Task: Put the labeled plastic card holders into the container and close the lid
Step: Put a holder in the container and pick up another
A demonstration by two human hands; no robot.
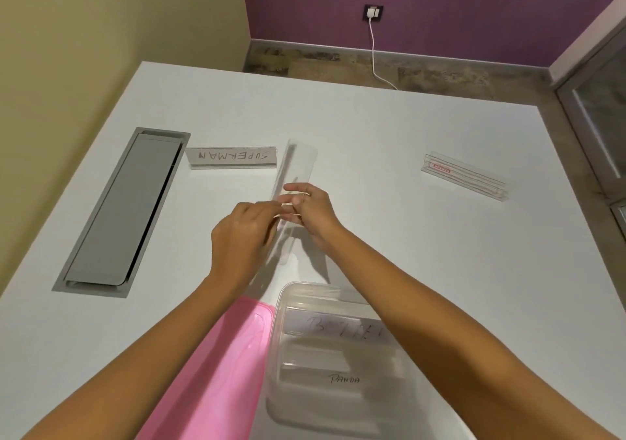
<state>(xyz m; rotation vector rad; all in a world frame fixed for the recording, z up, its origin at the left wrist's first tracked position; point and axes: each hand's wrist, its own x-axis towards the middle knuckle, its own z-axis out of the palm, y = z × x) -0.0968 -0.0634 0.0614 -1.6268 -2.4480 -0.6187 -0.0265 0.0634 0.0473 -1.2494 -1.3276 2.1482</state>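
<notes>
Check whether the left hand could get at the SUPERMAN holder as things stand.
Probably not yet: the left hand and right hand both grip a clear holder. The SUPERMAN holder lies unobstructed nearby.

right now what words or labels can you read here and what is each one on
"SUPERMAN": on the card holder lying on the table, upside down from this view.
"PANDA": on a holder in the clear container.
"B…": on another holder in the container; rest blurred and partly hidden by an arm.
Red label on the far right holder: too small to read.
Holder in the hands: no text legible.
</notes>
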